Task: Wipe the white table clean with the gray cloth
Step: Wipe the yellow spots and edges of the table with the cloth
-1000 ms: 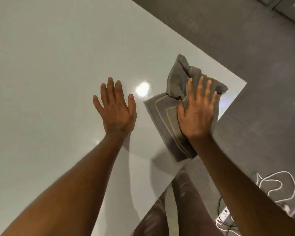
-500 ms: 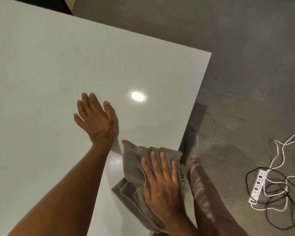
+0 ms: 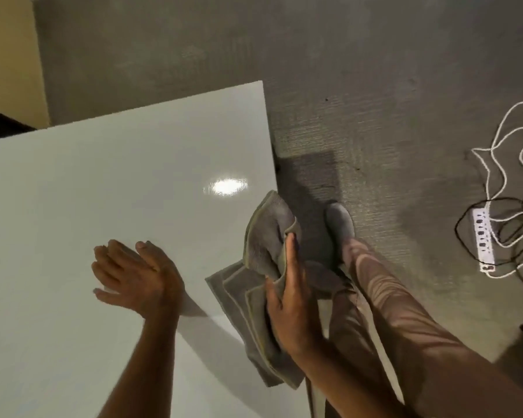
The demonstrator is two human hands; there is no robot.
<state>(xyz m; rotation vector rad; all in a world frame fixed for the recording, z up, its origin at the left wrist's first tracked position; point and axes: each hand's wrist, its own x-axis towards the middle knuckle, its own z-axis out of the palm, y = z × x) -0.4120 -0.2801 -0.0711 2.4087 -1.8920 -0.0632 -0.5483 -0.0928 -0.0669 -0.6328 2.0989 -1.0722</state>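
The left hand (image 3: 133, 276) lies open, palm down and tilted onto its outer edge, fingers together and pointing up-left, thumb apart. Its forearm runs down to the lower frame edge. The right hand (image 3: 290, 297) is flat with fingers extended forward, pressing on the cloth (image 3: 263, 245). Its forearm crosses toward the lower right. 2 legs stand beside it, 1 foot (image 3: 340, 223) forward.
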